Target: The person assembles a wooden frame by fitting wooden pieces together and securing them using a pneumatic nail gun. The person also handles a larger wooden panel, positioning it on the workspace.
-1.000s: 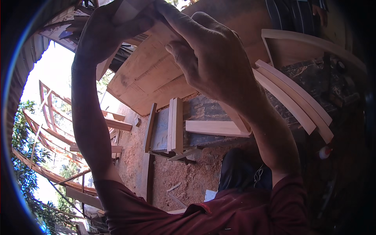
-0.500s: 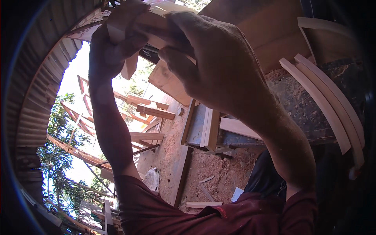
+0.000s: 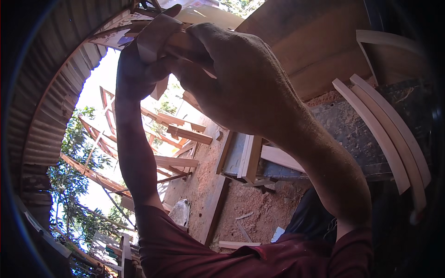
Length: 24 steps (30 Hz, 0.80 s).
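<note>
Both my arms reach up to the top of the view, where my hands meet around a short piece of wood (image 3: 189,47). My left hand (image 3: 139,69) grips it from the left, thumb bent across the near side. A light-brown, band-like surface (image 3: 157,37) shows at those fingers; whether it is wood or a folded sheet I cannot make out. My right hand (image 3: 241,76) is closed over the right part of the piece, its thumb and fingers pointing left toward the left hand. Its palm side and much of the wood are hidden. A lighter wood end (image 3: 160,89) sticks out below my left hand.
On the right, curved wooden strips (image 3: 382,132) lie on a dark, dusty workbench (image 3: 343,120). A curved panel (image 3: 394,41) stands behind them. More boards (image 3: 250,157) rest at the bench's left end. Shavings and offcuts cover the ground (image 3: 259,204); stacked timber (image 3: 185,132) lies beyond.
My right hand has shifted slightly left and down along the wood, closer to my left hand. The held piece has tilted a little, and the whole view has shifted slightly.
</note>
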{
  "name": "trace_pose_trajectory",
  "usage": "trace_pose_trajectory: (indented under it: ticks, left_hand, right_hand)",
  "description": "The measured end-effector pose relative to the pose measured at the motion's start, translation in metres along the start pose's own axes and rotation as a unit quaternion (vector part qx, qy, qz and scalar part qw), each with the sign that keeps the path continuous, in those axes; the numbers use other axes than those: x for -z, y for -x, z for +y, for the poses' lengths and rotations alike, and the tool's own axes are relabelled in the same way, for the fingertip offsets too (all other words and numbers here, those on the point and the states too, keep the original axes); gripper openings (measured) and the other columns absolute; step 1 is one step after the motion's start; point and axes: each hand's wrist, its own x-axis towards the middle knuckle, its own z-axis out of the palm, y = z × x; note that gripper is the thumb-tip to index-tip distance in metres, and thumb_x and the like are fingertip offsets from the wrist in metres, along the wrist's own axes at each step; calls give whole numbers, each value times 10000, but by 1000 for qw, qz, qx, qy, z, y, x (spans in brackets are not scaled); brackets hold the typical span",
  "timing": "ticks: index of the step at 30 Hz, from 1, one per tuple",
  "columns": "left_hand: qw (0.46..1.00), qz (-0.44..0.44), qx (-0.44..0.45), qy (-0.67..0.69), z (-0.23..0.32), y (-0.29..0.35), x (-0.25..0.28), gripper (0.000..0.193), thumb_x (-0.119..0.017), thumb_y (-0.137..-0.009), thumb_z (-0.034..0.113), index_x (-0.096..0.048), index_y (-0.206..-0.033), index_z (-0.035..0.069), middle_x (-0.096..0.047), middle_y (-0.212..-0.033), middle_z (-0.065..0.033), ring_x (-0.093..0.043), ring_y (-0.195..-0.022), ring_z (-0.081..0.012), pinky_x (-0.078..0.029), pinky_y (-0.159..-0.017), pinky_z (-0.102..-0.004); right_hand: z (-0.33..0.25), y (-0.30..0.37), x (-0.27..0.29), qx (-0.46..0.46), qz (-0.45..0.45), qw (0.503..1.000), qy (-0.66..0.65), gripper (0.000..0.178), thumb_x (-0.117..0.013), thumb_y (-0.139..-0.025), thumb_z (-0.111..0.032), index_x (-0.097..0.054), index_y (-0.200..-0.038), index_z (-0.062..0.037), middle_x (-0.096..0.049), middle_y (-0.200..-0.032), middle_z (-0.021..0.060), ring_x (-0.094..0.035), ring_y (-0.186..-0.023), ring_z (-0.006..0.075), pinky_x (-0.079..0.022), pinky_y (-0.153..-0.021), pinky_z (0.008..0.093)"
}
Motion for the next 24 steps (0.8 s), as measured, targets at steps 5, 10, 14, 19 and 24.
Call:
trace_pose_trajectory:
  ticks: [5, 10, 14, 19, 24]
  left_hand:
    - [992, -19, 120, 42, 9, -2, -1, 580, -714, -788, 195, -604, -1348, 94, -664, -1250, -82, -631, -1117, -179, -499, -968, -313]
    - [971, 17, 190, 140, 20, -4, -8, 661, -702, -751, 134, -581, -1396, 61, -673, -1203, -53, -615, -1078, -128, -492, -957, -294]
    - [980, 0, 145, 136, 9, 8, -7, 530, -698, -874, 257, -593, -1342, 31, -551, -1442, -133, -527, -1319, -255, -416, -1112, -369]
    - [972, 14, 142, 186, 14, 0, -12, 606, -673, -819, 191, -555, -1389, 24, -617, -1335, -103, -562, -1231, -221, -457, -1052, -346]
    - [924, 22, 241, 295, 27, -2, -13, 750, -662, -723, 1, -520, -1459, 21, -673, -1173, -65, -653, -980, -120, -558, -831, -269]
  right_hand:
    - [-1, -10, -11, -16, 37, 996, 79, 337, -633, -948, -299, -628, -909, 36, -659, -715, 241, -700, -702, 410, -552, -677, 495]
    - [5, -10, -15, 19, 57, 993, 105, 337, -648, -943, -303, -623, -890, 29, -654, -686, 233, -700, -666, 403, -560, -637, 479]
    - [6, -10, -20, 33, 53, 991, 121, 314, -661, -941, -286, -620, -878, 18, -655, -674, 226, -707, -656, 391, -563, -613, 468]
    - [5, -11, -17, 40, 49, 992, 106, 294, -661, -948, -277, -630, -897, 11, -657, -671, 213, -713, -651, 375, -557, -601, 455]
    - [12, -13, -17, 43, 38, 994, 97, 289, -660, -957, -278, -636, -920, 8, -662, -677, 198, -718, -660, 357, -549, -601, 443]
